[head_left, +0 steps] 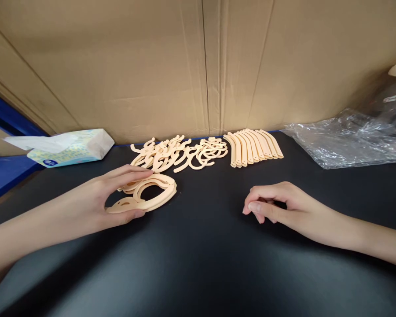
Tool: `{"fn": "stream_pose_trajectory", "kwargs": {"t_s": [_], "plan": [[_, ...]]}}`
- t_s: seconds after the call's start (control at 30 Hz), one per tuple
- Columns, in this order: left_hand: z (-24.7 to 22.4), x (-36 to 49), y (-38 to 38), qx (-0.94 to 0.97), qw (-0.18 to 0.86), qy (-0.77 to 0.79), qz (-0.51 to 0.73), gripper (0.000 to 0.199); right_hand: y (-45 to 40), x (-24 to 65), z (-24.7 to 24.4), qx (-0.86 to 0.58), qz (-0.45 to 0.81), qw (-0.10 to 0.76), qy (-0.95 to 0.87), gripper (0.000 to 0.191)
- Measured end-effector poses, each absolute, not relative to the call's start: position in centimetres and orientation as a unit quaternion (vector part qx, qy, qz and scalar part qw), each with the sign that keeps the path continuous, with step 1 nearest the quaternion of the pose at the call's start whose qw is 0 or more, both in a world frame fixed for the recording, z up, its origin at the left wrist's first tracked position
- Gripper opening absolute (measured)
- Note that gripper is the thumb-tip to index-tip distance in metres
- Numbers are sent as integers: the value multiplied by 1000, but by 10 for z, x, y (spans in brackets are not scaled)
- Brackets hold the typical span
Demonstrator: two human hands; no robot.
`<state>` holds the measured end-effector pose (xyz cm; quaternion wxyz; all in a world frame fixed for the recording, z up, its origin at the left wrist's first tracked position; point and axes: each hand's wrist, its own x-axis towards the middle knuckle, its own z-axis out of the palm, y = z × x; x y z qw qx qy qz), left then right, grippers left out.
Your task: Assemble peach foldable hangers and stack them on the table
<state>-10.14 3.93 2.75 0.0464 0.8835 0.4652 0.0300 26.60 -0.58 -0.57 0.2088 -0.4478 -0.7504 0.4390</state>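
My left hand [119, 198] is around the left part of a stack of flat beige curved pieces [161, 200] on the black table, thumb at the near edge and fingers at the far edge. My right hand [267, 204] rests over the table to the right, its fingers curled and thumb against them, with nothing visible in it. Behind the stack lies a loose pile of beige hook-shaped pieces [165, 154]. To the right of that pile, several beige curved strips [254, 147] stand side by side in a row.
A tissue pack [72, 147] lies at the back left of the black table [198, 264]. Clear plastic bags [346, 138] lie at the back right. Cardboard [135, 66] rises behind the table, and a blue frame [3, 171] shows at the left.
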Motion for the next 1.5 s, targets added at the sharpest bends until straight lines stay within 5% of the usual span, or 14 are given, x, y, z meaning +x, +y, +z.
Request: {"fn": "stream_pose_trajectory", "kwargs": {"t_s": [1.13,1.5], "plan": [[23,-110,42,886,32,462,10,65,-6,266,-7,-442,440,212,-752,30],[30,-137,43,847,-16,532,-6,95,-5,267,-7,-441,440,209,-754,33]]}}
